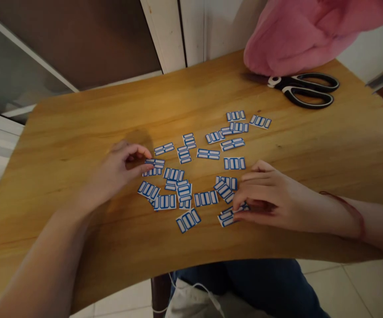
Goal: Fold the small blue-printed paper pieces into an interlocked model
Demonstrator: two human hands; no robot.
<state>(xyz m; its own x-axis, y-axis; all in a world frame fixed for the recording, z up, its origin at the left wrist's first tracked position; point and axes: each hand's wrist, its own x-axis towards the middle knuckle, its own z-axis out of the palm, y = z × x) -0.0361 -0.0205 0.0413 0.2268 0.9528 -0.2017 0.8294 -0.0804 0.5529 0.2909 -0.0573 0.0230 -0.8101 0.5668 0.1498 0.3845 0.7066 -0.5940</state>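
Small white label stickers with blue-bordered blanks lie scattered over the wooden table (111,247), several of them overlapping. At the left of the scatter, my left hand (115,170) pinches one label sticker (157,163) between thumb and index finger, just over another label sticker (152,172). My right hand (267,196) is closed at the lower right of the scatter, its fingertips on a label sticker (244,206) that they partly hide. Just under those fingers rests another label sticker (227,219). A tilted label sticker (223,190) lies beside the right knuckles.
Black-handled scissors (307,90) lie at the back right, their blades partly under a pink cloth (287,39). A white-framed panel (168,35) stands behind the table's back edge. Below the front edge are my legs (260,282) and a white cable (207,293).
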